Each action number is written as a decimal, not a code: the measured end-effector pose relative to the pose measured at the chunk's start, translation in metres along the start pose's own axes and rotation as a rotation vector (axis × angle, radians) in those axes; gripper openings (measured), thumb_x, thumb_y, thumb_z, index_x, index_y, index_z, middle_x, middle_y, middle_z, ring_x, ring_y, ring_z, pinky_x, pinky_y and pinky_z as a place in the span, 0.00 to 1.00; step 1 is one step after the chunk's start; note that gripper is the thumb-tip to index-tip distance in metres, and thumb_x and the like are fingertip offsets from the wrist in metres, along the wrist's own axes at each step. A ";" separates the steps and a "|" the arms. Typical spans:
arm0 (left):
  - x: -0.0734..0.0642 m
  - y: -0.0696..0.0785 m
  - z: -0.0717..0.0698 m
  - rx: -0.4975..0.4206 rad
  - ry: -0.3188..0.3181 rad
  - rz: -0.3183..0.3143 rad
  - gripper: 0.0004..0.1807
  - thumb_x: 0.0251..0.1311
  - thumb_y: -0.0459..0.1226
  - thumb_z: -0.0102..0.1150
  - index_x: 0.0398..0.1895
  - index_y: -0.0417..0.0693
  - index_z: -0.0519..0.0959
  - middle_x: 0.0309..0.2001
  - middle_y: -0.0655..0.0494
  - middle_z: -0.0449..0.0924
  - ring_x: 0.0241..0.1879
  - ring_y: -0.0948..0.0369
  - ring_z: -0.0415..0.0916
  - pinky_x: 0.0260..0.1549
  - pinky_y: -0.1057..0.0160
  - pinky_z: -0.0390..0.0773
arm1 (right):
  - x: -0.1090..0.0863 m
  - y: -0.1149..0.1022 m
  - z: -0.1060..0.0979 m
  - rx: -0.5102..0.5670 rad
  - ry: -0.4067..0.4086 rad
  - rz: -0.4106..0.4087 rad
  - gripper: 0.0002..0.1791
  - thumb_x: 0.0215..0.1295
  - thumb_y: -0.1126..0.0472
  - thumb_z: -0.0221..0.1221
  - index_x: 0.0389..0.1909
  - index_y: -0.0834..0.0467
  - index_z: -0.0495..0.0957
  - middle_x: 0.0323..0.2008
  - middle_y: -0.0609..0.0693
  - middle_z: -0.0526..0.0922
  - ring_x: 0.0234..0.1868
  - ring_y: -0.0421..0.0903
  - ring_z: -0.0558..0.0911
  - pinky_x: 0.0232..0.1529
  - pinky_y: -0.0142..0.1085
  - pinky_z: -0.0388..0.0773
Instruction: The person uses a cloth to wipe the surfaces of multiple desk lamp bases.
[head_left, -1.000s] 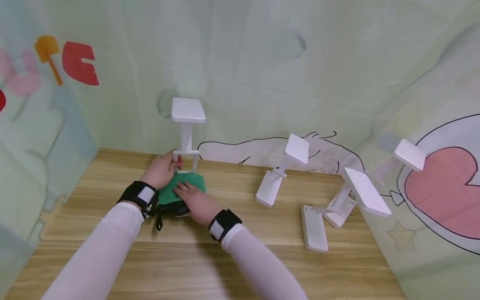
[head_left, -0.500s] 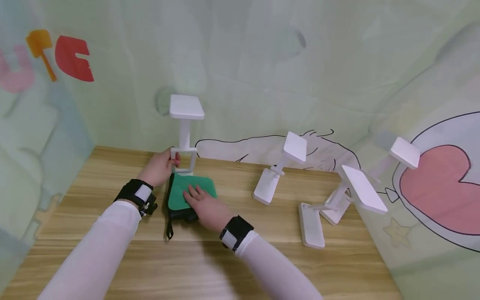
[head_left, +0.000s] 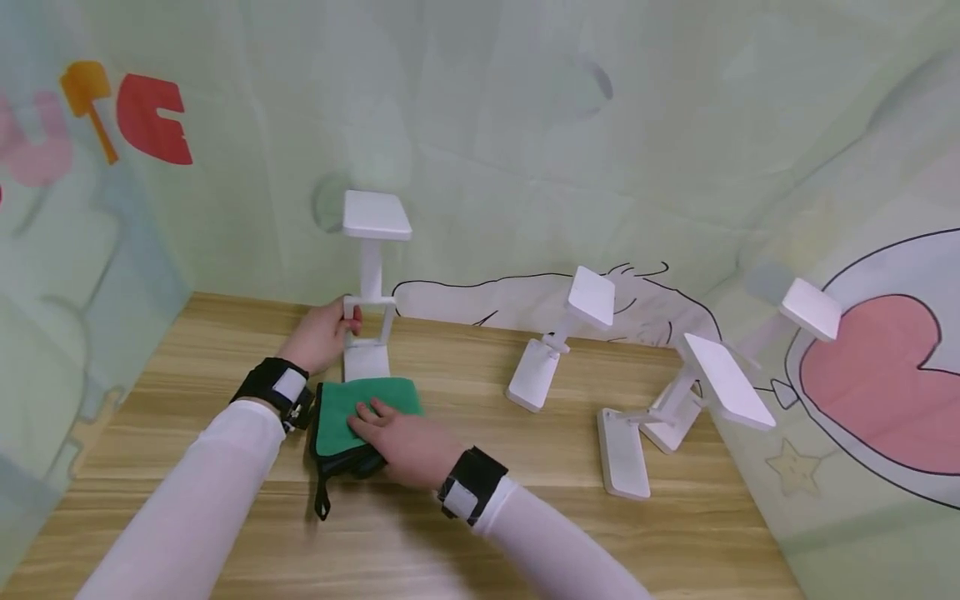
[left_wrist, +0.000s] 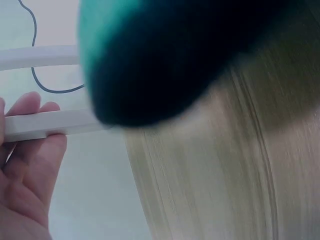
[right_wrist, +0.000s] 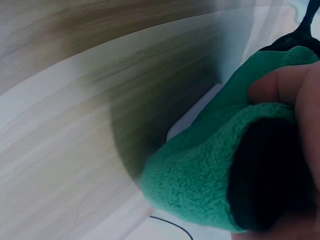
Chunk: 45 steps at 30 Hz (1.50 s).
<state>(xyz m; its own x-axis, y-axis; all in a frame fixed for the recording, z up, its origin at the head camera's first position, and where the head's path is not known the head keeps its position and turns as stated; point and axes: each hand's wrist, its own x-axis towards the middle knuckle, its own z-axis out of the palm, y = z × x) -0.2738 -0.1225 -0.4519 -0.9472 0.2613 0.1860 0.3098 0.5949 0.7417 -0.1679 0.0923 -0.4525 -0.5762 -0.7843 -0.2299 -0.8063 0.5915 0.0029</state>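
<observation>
Left hand [head_left: 313, 340], white lamp [head_left: 371, 271], green cloth [head_left: 337, 423], right hand [head_left: 412, 448], three further lamps [head_left: 591, 297]; wooden counter [head_left: 360, 554].
Left grip: closed round one bar of the lamp's stand. Cloth: black-edged, draped over the near end of the lamp's base. Right grip: fingers laid on the cloth; whether it pinches a fold cannot be told. Further lamps: one standing alone, two close together.

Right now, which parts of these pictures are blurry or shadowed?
Head view: mostly sharp, a soft shadow on the wooden table beside the right sleeve; left wrist view: the green cloth is heavily blurred and partly dark, the left hand clearer; right wrist view: dark shadow on the table beside the cloth, whose fuzzy texture shows.
</observation>
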 end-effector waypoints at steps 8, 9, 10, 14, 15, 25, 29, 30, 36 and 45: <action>0.000 0.002 -0.001 0.006 0.001 0.014 0.04 0.80 0.25 0.47 0.47 0.37 0.73 0.41 0.41 0.81 0.45 0.44 0.80 0.49 0.41 0.78 | 0.024 0.004 -0.004 0.148 0.032 -0.001 0.41 0.72 0.72 0.62 0.83 0.56 0.61 0.82 0.56 0.62 0.82 0.52 0.59 0.76 0.37 0.62; 0.000 0.003 -0.001 0.006 -0.001 0.010 0.04 0.80 0.25 0.47 0.47 0.37 0.73 0.41 0.41 0.82 0.45 0.44 0.80 0.49 0.41 0.78 | 0.028 0.005 -0.003 0.157 0.038 0.003 0.41 0.71 0.73 0.62 0.83 0.56 0.62 0.82 0.55 0.62 0.83 0.52 0.58 0.76 0.37 0.61; 0.000 0.003 0.000 0.009 -0.002 0.009 0.04 0.80 0.25 0.46 0.47 0.37 0.73 0.41 0.41 0.82 0.45 0.44 0.80 0.49 0.41 0.78 | 0.032 0.007 -0.003 0.163 0.047 0.008 0.41 0.71 0.73 0.62 0.83 0.56 0.62 0.82 0.55 0.62 0.83 0.52 0.58 0.77 0.37 0.60; 0.000 0.002 0.002 0.012 -0.006 0.005 0.05 0.80 0.25 0.46 0.47 0.37 0.73 0.43 0.41 0.82 0.46 0.44 0.80 0.51 0.41 0.77 | 0.047 0.013 0.002 0.121 0.076 0.051 0.39 0.72 0.71 0.62 0.82 0.56 0.63 0.82 0.54 0.62 0.83 0.53 0.58 0.79 0.38 0.55; -0.001 0.001 0.003 0.010 -0.009 0.006 0.05 0.80 0.25 0.46 0.47 0.37 0.73 0.43 0.41 0.83 0.46 0.44 0.80 0.51 0.41 0.77 | 0.051 0.014 0.003 0.105 0.082 0.067 0.39 0.73 0.70 0.63 0.82 0.56 0.63 0.82 0.54 0.62 0.83 0.53 0.58 0.79 0.39 0.55; 0.004 -0.005 0.008 -0.018 -0.018 0.022 0.05 0.81 0.25 0.46 0.48 0.36 0.73 0.42 0.41 0.83 0.44 0.45 0.80 0.47 0.45 0.77 | 0.052 0.031 0.011 0.053 0.140 0.178 0.37 0.77 0.65 0.63 0.83 0.57 0.62 0.82 0.57 0.62 0.82 0.56 0.60 0.78 0.41 0.59; 0.004 -0.007 0.005 -0.016 -0.014 0.015 0.05 0.81 0.25 0.45 0.49 0.35 0.73 0.44 0.40 0.83 0.44 0.45 0.80 0.44 0.47 0.77 | 0.039 0.033 0.010 0.042 0.120 0.196 0.38 0.76 0.69 0.62 0.83 0.57 0.61 0.82 0.57 0.60 0.82 0.56 0.59 0.77 0.41 0.61; 0.004 -0.007 0.004 -0.010 -0.014 0.016 0.05 0.81 0.25 0.45 0.50 0.34 0.73 0.44 0.40 0.83 0.44 0.45 0.80 0.44 0.47 0.76 | 0.035 0.032 0.010 0.032 0.114 0.204 0.38 0.76 0.68 0.61 0.83 0.57 0.61 0.82 0.57 0.60 0.82 0.56 0.60 0.76 0.42 0.63; 0.002 -0.009 0.002 -0.011 0.003 0.010 0.06 0.80 0.25 0.46 0.50 0.35 0.73 0.45 0.39 0.83 0.47 0.43 0.81 0.50 0.41 0.79 | 0.010 0.014 0.007 -0.101 0.079 0.224 0.33 0.80 0.66 0.58 0.82 0.59 0.63 0.80 0.59 0.65 0.78 0.56 0.68 0.72 0.42 0.70; 0.001 -0.003 0.002 -0.022 0.007 -0.016 0.05 0.80 0.25 0.46 0.48 0.37 0.73 0.42 0.41 0.82 0.44 0.45 0.79 0.47 0.44 0.78 | -0.009 -0.026 0.004 -0.328 0.056 0.134 0.28 0.83 0.58 0.57 0.78 0.59 0.69 0.76 0.58 0.72 0.74 0.54 0.74 0.72 0.40 0.69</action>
<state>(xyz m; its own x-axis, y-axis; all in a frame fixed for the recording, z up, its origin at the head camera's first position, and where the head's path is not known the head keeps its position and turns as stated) -0.2756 -0.1232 -0.4553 -0.9526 0.2462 0.1786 0.2927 0.5820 0.7587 -0.1412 0.0850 -0.4548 -0.6791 -0.7181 -0.1524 -0.7175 0.6055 0.3442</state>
